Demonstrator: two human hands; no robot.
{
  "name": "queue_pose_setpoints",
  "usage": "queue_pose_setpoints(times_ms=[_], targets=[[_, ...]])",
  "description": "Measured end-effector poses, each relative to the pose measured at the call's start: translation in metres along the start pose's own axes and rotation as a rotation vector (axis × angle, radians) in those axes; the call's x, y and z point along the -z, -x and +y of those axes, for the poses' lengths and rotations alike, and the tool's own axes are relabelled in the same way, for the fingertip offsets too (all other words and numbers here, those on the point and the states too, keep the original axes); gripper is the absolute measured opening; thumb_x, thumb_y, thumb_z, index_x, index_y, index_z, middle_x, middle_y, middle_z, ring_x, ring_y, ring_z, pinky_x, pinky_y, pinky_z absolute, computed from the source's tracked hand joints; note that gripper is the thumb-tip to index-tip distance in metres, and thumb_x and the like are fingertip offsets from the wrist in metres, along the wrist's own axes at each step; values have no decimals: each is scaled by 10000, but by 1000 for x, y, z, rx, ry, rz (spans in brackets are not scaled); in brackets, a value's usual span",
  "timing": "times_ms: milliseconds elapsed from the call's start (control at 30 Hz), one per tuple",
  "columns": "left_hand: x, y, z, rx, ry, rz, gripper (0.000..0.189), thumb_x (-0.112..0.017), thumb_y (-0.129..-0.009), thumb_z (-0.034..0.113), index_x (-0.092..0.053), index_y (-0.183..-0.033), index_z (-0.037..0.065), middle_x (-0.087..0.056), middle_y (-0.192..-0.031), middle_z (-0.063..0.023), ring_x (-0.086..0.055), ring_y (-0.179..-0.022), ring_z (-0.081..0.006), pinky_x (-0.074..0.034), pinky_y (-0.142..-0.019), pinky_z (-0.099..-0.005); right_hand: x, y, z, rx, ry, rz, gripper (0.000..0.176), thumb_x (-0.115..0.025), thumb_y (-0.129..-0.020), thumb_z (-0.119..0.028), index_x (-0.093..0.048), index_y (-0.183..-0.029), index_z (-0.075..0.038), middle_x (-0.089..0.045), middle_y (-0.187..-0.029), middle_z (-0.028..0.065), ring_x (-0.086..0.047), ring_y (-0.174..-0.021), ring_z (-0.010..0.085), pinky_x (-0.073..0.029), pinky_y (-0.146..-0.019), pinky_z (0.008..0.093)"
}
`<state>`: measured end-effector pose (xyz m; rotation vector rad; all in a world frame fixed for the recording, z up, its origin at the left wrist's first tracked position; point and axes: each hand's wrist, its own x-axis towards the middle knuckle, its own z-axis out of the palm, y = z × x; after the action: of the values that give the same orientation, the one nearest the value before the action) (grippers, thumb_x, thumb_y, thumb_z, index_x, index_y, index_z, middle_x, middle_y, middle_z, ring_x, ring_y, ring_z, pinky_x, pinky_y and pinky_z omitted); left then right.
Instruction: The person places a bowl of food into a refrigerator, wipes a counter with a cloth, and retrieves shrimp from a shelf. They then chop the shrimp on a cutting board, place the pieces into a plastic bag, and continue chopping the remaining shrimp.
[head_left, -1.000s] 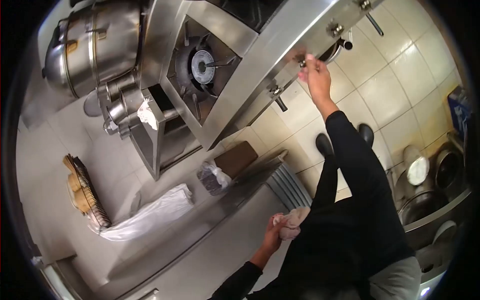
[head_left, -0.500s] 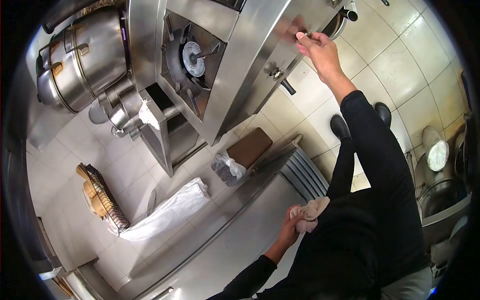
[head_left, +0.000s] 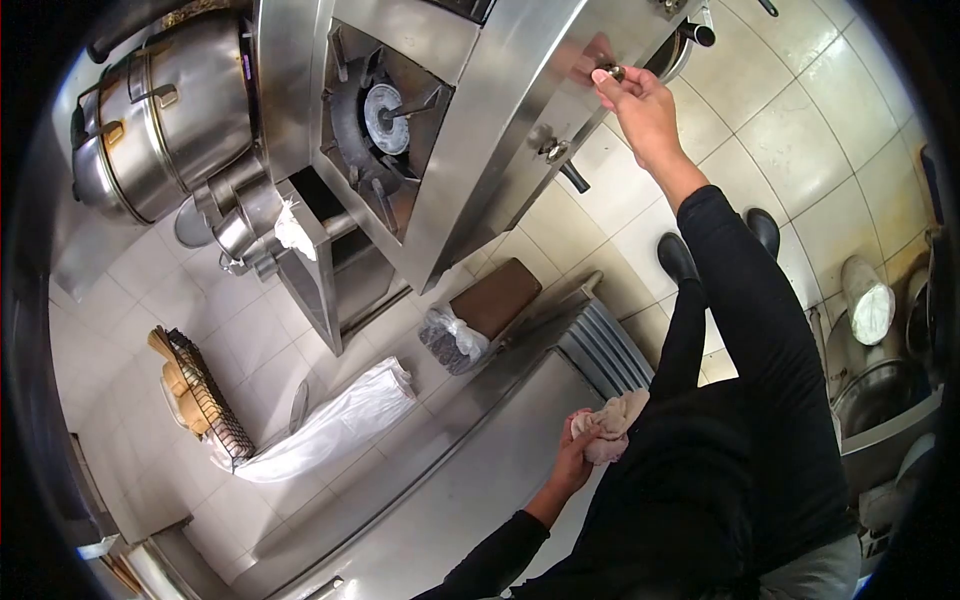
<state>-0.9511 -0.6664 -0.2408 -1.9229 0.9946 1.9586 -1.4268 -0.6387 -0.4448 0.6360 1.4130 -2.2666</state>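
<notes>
My right hand point(head_left: 645, 115) reaches to the steel stove front point(head_left: 505, 165), with its thumb and fingers closed on a small metal knob point(head_left: 614, 74). Lower down, my left hand point(head_left: 574, 455) is closed round a crumpled pale pink cloth point(head_left: 610, 425), held close to my dark clothing. A second knob point(head_left: 552, 150) sits on the same stove front, with a black-ended handle beside it. The round burner point(head_left: 387, 118) on the stove top shows no pot and no visible flame.
Large steel pots point(head_left: 185, 115) stand at the upper left. A wire basket point(head_left: 210, 395) and white plastic point(head_left: 330, 425) lie at the lower left. A brown box point(head_left: 497, 298) is beside a bagged item. Metal pans point(head_left: 880, 395) are at the right, near the tiled floor point(head_left: 800, 150).
My left hand has shifted slightly left with the cloth, turning a little. My right hand stays at the knob, its wrist slightly lower and its fingers slightly changed.
</notes>
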Motion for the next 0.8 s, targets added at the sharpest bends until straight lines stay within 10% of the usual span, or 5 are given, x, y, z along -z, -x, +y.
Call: queue_pose_setpoints(times_ms=[400,500,767,800], targets=[[2,-1,5,32,8,-41,406,-618,-989,75,-424,-1342,123,-527,-1269,-102,-580,-1198,-251,-525,-1019,-403,-1,-2,5,6,25,-5,561,-788,-915,-239,-518,-1265,105,-672,-1037,100,-669,-976,170,-537,-900,283],[0,0,6,35,4,-42,414,-618,-987,71,-419,-1346,124,-528,-1282,-108,-585,-1197,-253,-528,-1019,-408,-4,-2,10,66,-7,66,447,-796,-894,-285,-632,-1153,40,-643,-833,1,-583,-767,88,-477,-704,250],[-4,6,12,-32,140,-142,471,-613,-963,104,-415,-1389,67,-546,-1316,-130,-579,-1233,-308,-490,-1060,-456,32,35,39,-4,319,-77,881,-732,-846,-626,-510,-1368,48,-651,-1073,127,-639,-973,211,-519,-872,346],[-8,10,18,-31,127,-187,517,-614,-950,166,-422,-1413,40,-548,-1344,-160,-581,-1228,-323,-471,-1074,-465,47,51,62,-84,329,-216,585,-690,-959,-389,-498,-1392,-46,-636,-1059,65,-607,-872,149,-536,-683,284]])
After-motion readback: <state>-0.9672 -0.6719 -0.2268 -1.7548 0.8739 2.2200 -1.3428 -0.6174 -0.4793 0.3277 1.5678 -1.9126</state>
